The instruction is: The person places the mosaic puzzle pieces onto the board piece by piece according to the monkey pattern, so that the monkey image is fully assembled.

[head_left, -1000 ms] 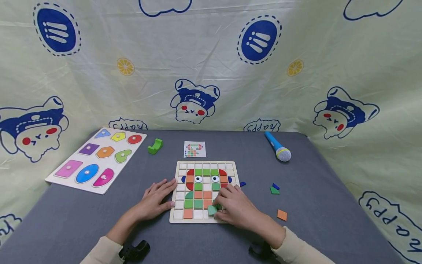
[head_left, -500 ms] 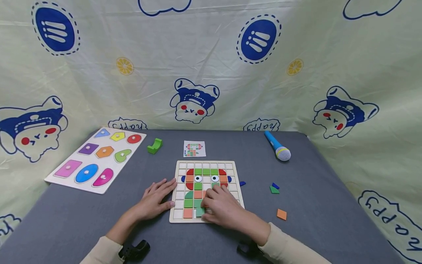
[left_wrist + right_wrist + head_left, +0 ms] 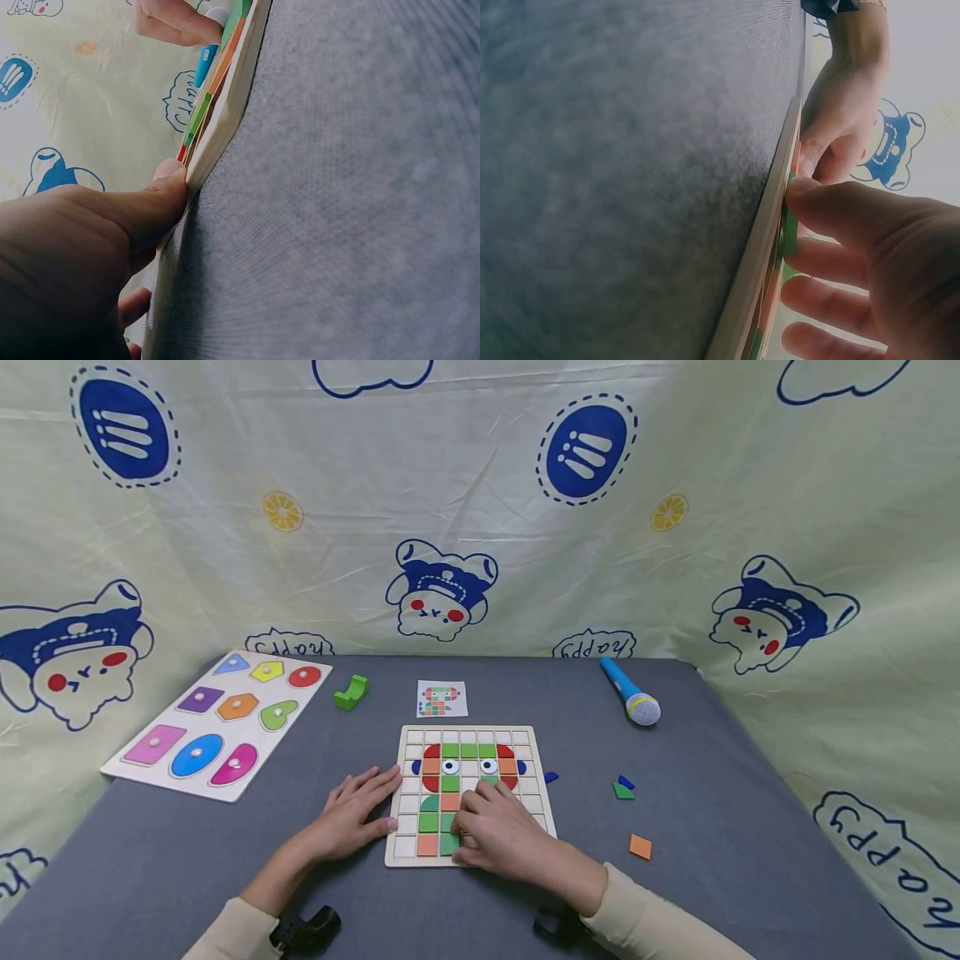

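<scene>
A wooden grid board (image 3: 406,846) lies on the table, filled in part with coloured tiles that form a face and body with two eye pieces. My left hand (image 3: 352,814) rests at its left edge, fingers stretched out and thumb on the rim, as the left wrist view also shows. With thumb and forefinger my right hand (image 3: 506,831) pinches a green square tile (image 3: 448,844) at the bottom row, beside a salmon tile (image 3: 427,844). In the right wrist view that green tile (image 3: 790,225) sits at the fingertips, close on the board. The right hand hides several cells of the board.
Behind the board lies a small pattern card (image 3: 442,699). A shape puzzle (image 3: 247,681) and a green arched block (image 3: 352,692) are at the left. At the right are a toy microphone (image 3: 632,692), an orange tile (image 3: 641,847), a green piece (image 3: 623,792) and blue pieces (image 3: 551,777).
My right hand has moved left along the bottom of the board with the green tile, which now lines up with the cell beside the salmon tile. The left hand has stayed put.
</scene>
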{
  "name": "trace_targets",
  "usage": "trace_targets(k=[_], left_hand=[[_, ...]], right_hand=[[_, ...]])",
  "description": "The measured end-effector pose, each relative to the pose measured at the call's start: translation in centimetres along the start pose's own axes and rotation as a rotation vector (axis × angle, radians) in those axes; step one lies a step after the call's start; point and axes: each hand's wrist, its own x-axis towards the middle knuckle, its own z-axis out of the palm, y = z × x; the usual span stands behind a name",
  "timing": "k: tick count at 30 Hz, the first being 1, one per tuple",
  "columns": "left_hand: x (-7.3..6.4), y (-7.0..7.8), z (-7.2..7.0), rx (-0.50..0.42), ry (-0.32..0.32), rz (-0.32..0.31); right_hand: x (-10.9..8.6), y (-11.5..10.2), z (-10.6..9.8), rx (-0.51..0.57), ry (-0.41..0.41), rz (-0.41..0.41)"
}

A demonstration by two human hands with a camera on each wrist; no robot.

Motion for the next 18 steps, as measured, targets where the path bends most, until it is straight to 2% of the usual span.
trace_targets(k=[6,11,18], left_hand=[[0.0,0.0,0.0,0.020,0.010,0.008],[0.0,0.1,0.0,0.018,0.004,0.005],[0.0,0.1,-0.1,0.019,0.003,0.003]], right_hand=[[-0.1,0.1,0.1,0.004,-0.008,-0.004],[-0.6,0.5,-0.2,0.024,-0.003,0.026],[-2.9,2.3,-1.3,0.051,0.025,0.113]])
